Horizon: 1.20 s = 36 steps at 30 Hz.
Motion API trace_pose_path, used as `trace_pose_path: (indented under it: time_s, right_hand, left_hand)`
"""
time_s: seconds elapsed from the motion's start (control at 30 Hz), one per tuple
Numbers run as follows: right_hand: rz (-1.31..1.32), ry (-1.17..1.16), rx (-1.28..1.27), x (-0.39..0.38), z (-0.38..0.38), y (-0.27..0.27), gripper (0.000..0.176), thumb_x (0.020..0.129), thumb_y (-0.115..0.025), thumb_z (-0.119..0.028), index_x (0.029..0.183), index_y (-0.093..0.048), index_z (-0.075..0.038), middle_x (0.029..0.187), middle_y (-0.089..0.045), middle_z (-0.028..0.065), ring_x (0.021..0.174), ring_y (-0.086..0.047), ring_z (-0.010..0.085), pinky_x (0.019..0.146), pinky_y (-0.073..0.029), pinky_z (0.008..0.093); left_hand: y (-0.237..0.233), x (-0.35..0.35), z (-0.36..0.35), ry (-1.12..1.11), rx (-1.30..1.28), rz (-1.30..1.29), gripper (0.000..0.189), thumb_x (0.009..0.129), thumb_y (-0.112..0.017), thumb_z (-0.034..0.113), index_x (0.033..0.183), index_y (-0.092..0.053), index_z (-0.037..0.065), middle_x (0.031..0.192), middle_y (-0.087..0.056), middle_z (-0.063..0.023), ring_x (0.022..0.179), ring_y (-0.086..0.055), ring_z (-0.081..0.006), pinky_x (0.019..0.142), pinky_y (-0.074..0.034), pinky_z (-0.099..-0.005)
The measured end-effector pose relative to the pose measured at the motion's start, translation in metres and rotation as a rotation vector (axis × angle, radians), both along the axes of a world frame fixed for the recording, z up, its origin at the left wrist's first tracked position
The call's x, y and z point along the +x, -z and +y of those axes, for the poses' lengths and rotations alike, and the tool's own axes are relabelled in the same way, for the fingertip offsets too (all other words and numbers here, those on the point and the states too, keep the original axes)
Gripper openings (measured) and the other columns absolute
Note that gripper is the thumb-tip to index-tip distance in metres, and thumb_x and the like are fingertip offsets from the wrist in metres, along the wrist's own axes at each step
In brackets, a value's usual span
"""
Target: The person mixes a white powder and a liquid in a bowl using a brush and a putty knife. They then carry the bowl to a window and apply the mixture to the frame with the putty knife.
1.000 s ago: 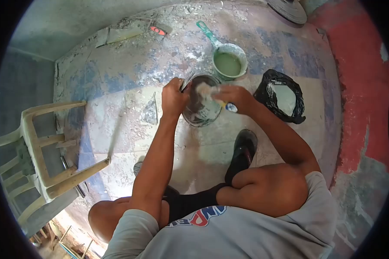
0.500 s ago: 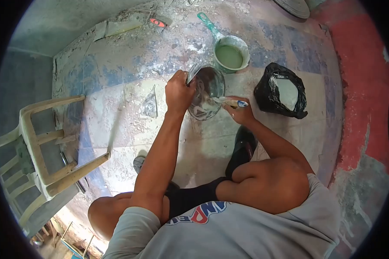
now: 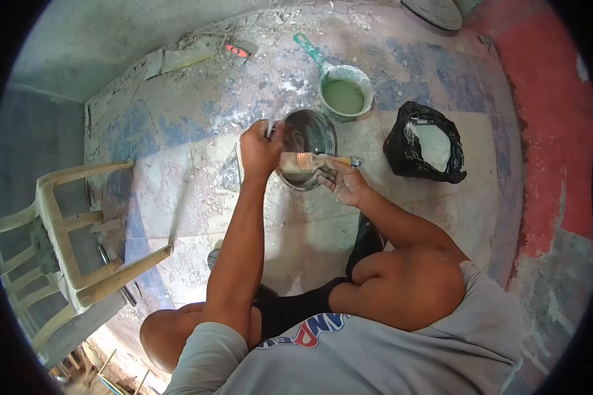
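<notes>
A round grey metal pot (image 3: 325, 129) with wet grey residue inside stands on the floor before me. My left hand (image 3: 262, 150) is closed at its left rim, around a thin pale piece that looks like the pot's handle; blur hides its full shape. Across the pot's opening lies a wide paintbrush (image 3: 304, 162), bristles to the left, coated in pale material. My right hand (image 3: 344, 183) holds it from below by the handle, with whitish smears on the fingers. Behind the pot is a green dipper (image 3: 327, 70) with cloudy greenish liquid.
To the right stands a black plastic bag (image 3: 400, 158) of white powder. A dirty plastic chair (image 3: 89, 168) lies tipped at the left. An orange-handled tool (image 3: 237, 51) rests among debris by the wall. A round dark lid (image 3: 435, 12) is at the far right.
The pot has gone from strongly tilted to more upright. The paintbrush has come up out of it and turned level, its bristles now over the rim. My left hand has shifted slightly left and down.
</notes>
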State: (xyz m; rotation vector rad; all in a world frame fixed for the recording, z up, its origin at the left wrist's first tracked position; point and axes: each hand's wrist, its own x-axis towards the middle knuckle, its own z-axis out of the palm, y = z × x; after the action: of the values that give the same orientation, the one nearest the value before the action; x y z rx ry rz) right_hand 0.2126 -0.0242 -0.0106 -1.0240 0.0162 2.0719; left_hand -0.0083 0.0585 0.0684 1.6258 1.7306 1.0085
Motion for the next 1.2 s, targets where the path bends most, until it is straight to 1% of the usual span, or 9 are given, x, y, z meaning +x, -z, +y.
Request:
trace_pose_path:
  time_s: [0.3, 0.43, 0.5, 0.7, 0.77, 0.97, 1.03, 1.13, 1.2]
  right_hand:
    - [-0.161, 0.101, 0.349, 0.067, 0.069, -0.053, 0.029, 0.096, -0.06, -0.021, 0.118, -0.061, -0.002, 0.108, -0.069, 0.0111, 0.093, -0.069, 0.0215, 0.084, -0.056, 0.0358]
    - [-0.525, 0.005, 0.377, 0.055, 0.073, -0.038, 0.027, 0.092, -0.066, -0.017, 0.113, -0.064, -0.001, 0.1, -0.07, 0.0075, 0.087, -0.068, 0.0173, 0.08, -0.055, 0.031]
    - [-1.044, -0.221, 0.594, 0.049, 0.073, -0.028, 0.023, 0.089, -0.07, -0.016, 0.108, -0.067, -0.002, 0.09, -0.069, 0.0027, 0.08, -0.064, 0.0104, 0.072, -0.052, 0.0258]
    - [-0.786, -0.139, 0.579, 0.03, 0.053, -0.006, 0.02, 0.088, -0.072, -0.015, 0.102, -0.067, -0.003, 0.086, -0.067, 0.0002, 0.076, -0.061, 0.0088, 0.068, -0.05, 0.0255]
    - [-0.566, -0.039, 0.407, 0.008, 0.046, -0.014, 0.024, 0.089, -0.07, -0.016, 0.108, -0.063, -0.003, 0.097, -0.068, 0.0044, 0.087, -0.066, 0.0147, 0.074, -0.053, 0.0288]
    - [-0.088, 0.074, 0.214, -0.01, 0.049, -0.029, 0.024, 0.093, -0.062, -0.015, 0.115, -0.061, -0.005, 0.104, -0.069, 0.0074, 0.092, -0.068, 0.021, 0.08, -0.056, 0.0373]
    - [-0.127, 0.163, 0.309, 0.013, 0.063, -0.046, 0.025, 0.091, -0.066, -0.017, 0.112, -0.064, -0.004, 0.101, -0.07, 0.0067, 0.083, -0.069, 0.0199, 0.076, -0.057, 0.0311]
    - [-0.563, 0.258, 0.468, 0.068, 0.103, -0.085, 0.02, 0.089, -0.068, -0.019, 0.1, -0.068, -0.002, 0.093, -0.071, 0.0067, 0.075, -0.07, 0.0186, 0.067, -0.055, 0.0299]
    - [-1.307, 0.102, 0.794, 0.096, 0.136, -0.095, 0.021, 0.086, -0.07, -0.02, 0.09, -0.07, 0.0, 0.082, -0.071, 0.0079, 0.072, -0.07, 0.0183, 0.061, -0.052, 0.0317]
  left_hand:
    - [-0.002, -0.032, 0.014, -0.077, 0.07, -0.282, 0.021, 0.09, -0.068, 0.017, 0.088, -0.07, -0.003, 0.072, -0.066, -0.01, 0.061, -0.054, -0.0116, 0.059, -0.045, -0.0284]
    - [-0.006, -0.021, 0.015, -0.02, 0.176, -0.191, 0.017, 0.09, -0.068, 0.016, 0.089, -0.069, -0.002, 0.067, -0.059, -0.0097, 0.057, -0.048, -0.014, 0.055, -0.04, -0.0308]
    - [-0.007, -0.019, 0.011, -0.034, 0.131, -0.153, 0.018, 0.092, -0.067, 0.016, 0.091, -0.07, -0.002, 0.073, -0.062, -0.0009, 0.067, -0.05, -0.0054, 0.062, -0.043, -0.0231]
    - [-0.011, -0.008, 0.008, -0.09, 0.226, -0.196, 0.015, 0.091, -0.068, 0.013, 0.092, -0.07, -0.002, 0.073, -0.063, 0.0009, 0.065, -0.05, -0.0048, 0.061, -0.043, -0.0229]
    - [-0.011, -0.004, 0.01, -0.082, 0.27, -0.213, 0.013, 0.089, -0.067, 0.011, 0.09, -0.068, -0.003, 0.066, -0.055, -0.0098, 0.056, -0.048, -0.0163, 0.055, -0.04, -0.0305]
    - [-0.01, -0.017, 0.012, -0.091, 0.245, -0.147, 0.014, 0.089, -0.068, 0.011, 0.088, -0.069, -0.002, 0.065, -0.055, -0.0095, 0.056, -0.049, -0.0151, 0.055, -0.041, -0.0308]
    - [-0.005, -0.028, 0.012, -0.133, 0.241, -0.174, 0.014, 0.089, -0.068, 0.012, 0.088, -0.07, -0.002, 0.066, -0.058, -0.0061, 0.059, -0.05, -0.0115, 0.058, -0.043, -0.0281]
    - [-0.007, -0.037, 0.013, -0.179, 0.188, -0.268, 0.016, 0.09, -0.067, 0.013, 0.089, -0.07, -0.003, 0.069, -0.061, -0.0014, 0.064, -0.051, -0.007, 0.061, -0.044, -0.0245]
    - [-0.008, -0.039, 0.014, -0.185, 0.149, -0.296, 0.018, 0.09, -0.067, 0.014, 0.09, -0.069, -0.004, 0.069, -0.061, -0.0002, 0.065, -0.049, -0.0059, 0.061, -0.043, -0.0239]
